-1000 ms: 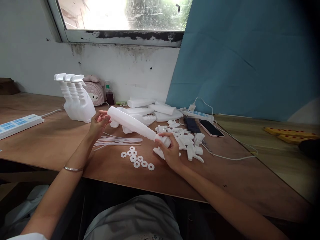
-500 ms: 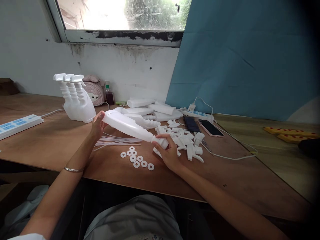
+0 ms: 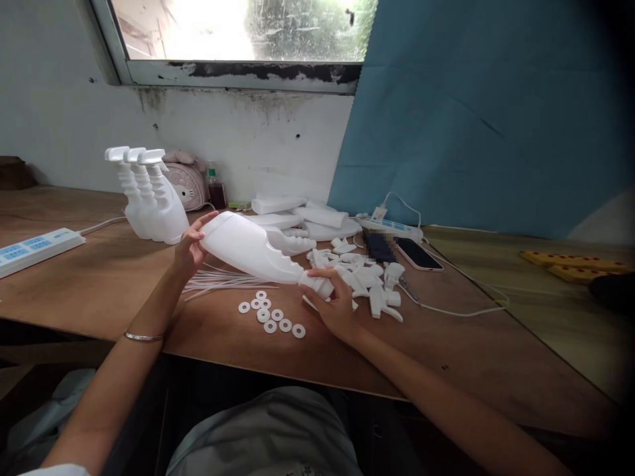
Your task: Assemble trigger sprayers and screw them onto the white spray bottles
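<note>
A white plastic spray bottle lies nearly level between my hands, above the table. My left hand grips its base end. At its neck, my right hand is closed round the white trigger sprayer head, which is partly hidden by the fingers. Below the bottle lie several flat white ring washers. Thin white tubes lie under the bottle, near my left hand. Loose trigger sprayer heads are heaped just right of my right hand.
Three white spray bottles with heads stand at the back left. More white bottles lie behind the held one. A power strip is at the left; a phone and white cable are at the right.
The held bottle has rolled about its long axis, so its broad side now faces me. My left hand has shifted slightly left with its base; my right hand stays at the neck.
</note>
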`<state>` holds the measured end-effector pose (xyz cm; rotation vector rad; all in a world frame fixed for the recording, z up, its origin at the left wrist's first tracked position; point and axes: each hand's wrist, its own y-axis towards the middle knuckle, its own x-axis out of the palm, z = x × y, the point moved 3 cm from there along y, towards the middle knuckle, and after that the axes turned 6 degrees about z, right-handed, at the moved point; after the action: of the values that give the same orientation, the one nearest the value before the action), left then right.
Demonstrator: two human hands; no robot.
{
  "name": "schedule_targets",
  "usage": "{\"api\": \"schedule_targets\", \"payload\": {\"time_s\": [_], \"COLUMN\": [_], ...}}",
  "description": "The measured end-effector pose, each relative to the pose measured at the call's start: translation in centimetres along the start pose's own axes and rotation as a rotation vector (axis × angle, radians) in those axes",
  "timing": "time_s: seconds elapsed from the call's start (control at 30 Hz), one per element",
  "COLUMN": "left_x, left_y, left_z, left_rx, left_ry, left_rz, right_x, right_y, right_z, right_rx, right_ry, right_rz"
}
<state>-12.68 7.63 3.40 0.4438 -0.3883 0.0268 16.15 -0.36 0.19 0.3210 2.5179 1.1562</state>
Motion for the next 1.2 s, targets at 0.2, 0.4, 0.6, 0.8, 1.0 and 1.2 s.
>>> {"api": "schedule_targets", "payload": {"time_s": [0.2, 0.4, 0.6, 0.8, 1.0, 1.2], "left_x": [0.0, -0.6, -1.1, -0.7, -2.1, -2.0], "left_y": [-0.1, 0.1, 0.3, 0.2, 0.4, -0.1], "left_z": [0.0, -0.4, -0.9, -0.7, -0.9, -0.4], "left_rx": [-0.011, 0.013, 0.064, 0.020, -0.015, -0.038], "left_ry": [0.036, 0.020, 0.083, 0.066, -0.061, -0.172], "left_rz": [0.012, 0.065, 0.083, 0.081, 0.054, 0.078], "right_x": [-0.1, -0.2, -0.1, 0.0, 0.6, 0.9], "right_y": [0.0, 0.4, 0.5, 0.4, 0.3, 0.1], "right_z": [0.5, 0.6, 0.9, 1.2, 1.7, 1.5], "right_rx": [0.177, 0.249, 0.295, 0.336, 0.454, 0.453], "right_ry": [0.064, 0.128, 0.138, 0.196, 0.377, 0.357], "right_rz": [0.020, 0.060, 0.044, 0.027, -0.039, -0.076]}}
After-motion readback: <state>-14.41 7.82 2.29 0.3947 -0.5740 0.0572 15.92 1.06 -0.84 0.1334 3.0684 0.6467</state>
